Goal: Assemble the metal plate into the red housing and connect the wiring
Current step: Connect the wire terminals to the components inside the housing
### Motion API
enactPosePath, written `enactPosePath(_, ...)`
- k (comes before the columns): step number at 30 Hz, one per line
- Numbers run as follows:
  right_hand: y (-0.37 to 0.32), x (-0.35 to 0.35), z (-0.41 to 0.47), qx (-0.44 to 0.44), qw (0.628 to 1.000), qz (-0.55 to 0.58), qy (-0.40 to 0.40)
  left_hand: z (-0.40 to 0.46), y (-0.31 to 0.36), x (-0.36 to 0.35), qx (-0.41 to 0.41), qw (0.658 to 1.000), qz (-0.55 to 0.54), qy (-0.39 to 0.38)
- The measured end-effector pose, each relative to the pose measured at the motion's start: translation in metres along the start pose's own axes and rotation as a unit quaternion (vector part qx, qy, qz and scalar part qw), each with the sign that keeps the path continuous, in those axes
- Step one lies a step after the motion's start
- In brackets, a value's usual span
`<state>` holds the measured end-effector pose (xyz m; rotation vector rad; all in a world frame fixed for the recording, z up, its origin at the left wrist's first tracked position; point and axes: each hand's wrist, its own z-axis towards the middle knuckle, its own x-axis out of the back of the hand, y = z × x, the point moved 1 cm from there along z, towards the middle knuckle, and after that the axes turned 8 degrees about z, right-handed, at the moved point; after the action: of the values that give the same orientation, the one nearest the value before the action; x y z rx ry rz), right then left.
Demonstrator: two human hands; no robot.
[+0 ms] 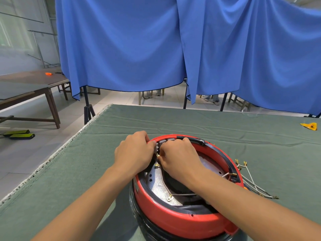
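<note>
A round red housing (175,218) stands on the green table, open side up, with a silver metal plate (157,186) lying inside it. My left hand (134,152) and my right hand (178,156) meet at the housing's far left rim, over a black terminal block (159,145). The right hand's fingertips pinch a small brass wire terminal (157,155) against that block. The left hand grips the rim and block beside it. Another brass terminal (156,165) sits just below. A thin wire with a ring lug (169,198) lies across the plate.
Loose white wires with brass terminals (250,178) trail onto the green cloth (191,122) right of the housing. A yellow scrap (310,126) lies at the far right. Blue curtains (156,42) hang behind the table. Wooden tables (34,84) stand at left.
</note>
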<state>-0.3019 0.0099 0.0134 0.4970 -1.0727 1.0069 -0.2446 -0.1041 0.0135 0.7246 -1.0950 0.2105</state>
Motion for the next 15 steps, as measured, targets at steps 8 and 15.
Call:
enactPosePath(8,0.0003,-0.0007,0.0009,-0.019,1.000,0.017,0.005,0.0007,0.0002,-0.0001,0.002,1.000,-0.001,0.006)
enactPosePath(15,-0.0012,0.0030,-0.0007,-0.029,0.999,0.031,0.005,0.0014,-0.0007,0.0000,0.003,1.000,-0.004,-0.006)
